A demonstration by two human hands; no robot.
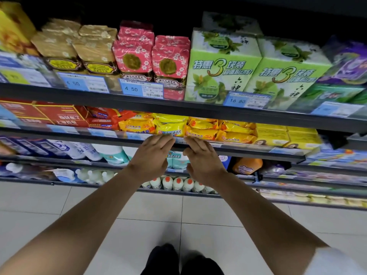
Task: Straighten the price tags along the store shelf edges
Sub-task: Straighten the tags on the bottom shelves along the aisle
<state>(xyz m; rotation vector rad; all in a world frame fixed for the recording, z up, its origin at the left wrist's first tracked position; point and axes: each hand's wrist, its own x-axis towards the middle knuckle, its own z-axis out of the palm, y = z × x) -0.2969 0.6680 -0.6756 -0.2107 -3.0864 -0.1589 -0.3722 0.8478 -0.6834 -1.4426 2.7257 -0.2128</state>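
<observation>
Blue-and-white price tags line the dark shelf edges: a 4.50 tag (141, 89) and a 16.80 tag (247, 100) on the upper shelf, and smaller blurred tags (137, 136) on the second shelf edge (258, 149). My left hand (152, 155) and my right hand (202, 161) reach side by side to that second edge, below the yellow soap packs (170, 127). Fingertips of both hands rest on the edge strip around a tag (179, 139) that is mostly hidden between them. Whether either hand pinches it is unclear.
The upper shelf carries gold and pink floral packs (135, 54) and green boxes (222, 70). Red boxes (57, 115) stand left on the second shelf. Lower shelves hold white bottles (177, 183) and an orange bottle (247, 165). Below lies a pale tiled floor (151, 211).
</observation>
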